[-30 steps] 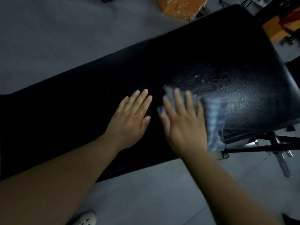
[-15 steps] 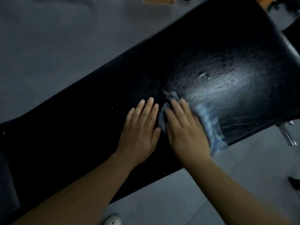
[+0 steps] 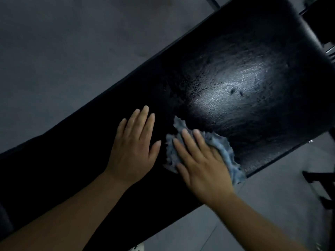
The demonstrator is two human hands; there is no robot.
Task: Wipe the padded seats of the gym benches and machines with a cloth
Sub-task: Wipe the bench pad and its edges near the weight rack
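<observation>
You are looking down at one long black bench pad [image 3: 235, 69] that runs slantwise from lower left to upper right. There is one cloth [image 3: 224, 151], pale blue and crumpled, lying on the pad near its closer edge, with one end hanging just over that edge. Two bare hands are on the pad.

Your left hand [image 3: 134, 151] lies flat on the bare pad just beside the cloth, fingers straight and close together, holding nothing. Your right hand [image 3: 201, 165] lies palm down on the cloth, fingers straight and slightly spread, pressing it to the pad and not pinching it. It covers the middle of the cloth.

Beyond the cloth, toward the upper right, the pad shows a streaky bright sheen.

Grey floor [image 3: 72, 51] lies on both sides of the bench. Bits of metal frame [image 3: 330, 51] show at the right edge. A small white shape at the bottom edge is too cut off to identify.
</observation>
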